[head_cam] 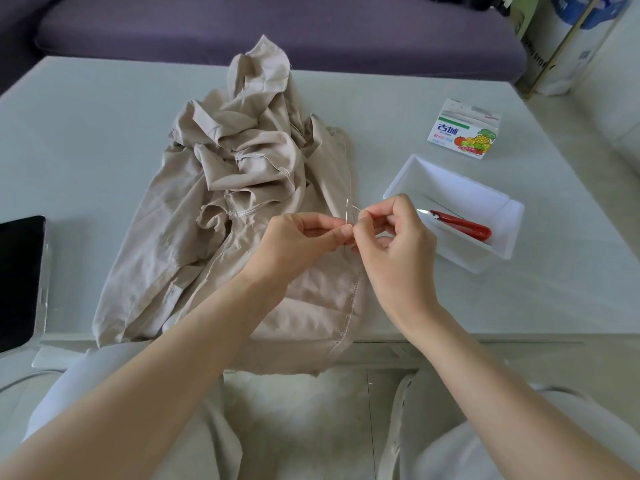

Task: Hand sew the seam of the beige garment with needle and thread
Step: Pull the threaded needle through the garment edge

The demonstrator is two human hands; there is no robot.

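we are holding the needle (pixel 346 216) upright in our left hand (pixel 294 249), pinching it between thumb and forefinger while the other fingers are curling loosely underneath. our right hand (pixel 398 247) is meeting it just beside, its thumb and forefinger pinching the fine thread (pixel 356 208) near the top of the needle, the remaining fingers curling toward the palm. whether the thread is passing through the eye is too fine for us to tell. both hands are hovering over the beige garment (pixel 214 216), which is lying crumpled on the pale table (pixel 86 133) in front of us, its near edge hanging over the table's edge toward our lap and a stitched seam running down its right side beneath our hands. to the right, a white tray (pixel 460 263) is sitting on the table holding red snips (pixel 464 227), and a small carton (pixel 464 131) printed with fruit is lying beyond it. a black tablet (pixel 19 278) is resting at the far left, and a purple sofa (pixel 311 29) is standing behind the table.
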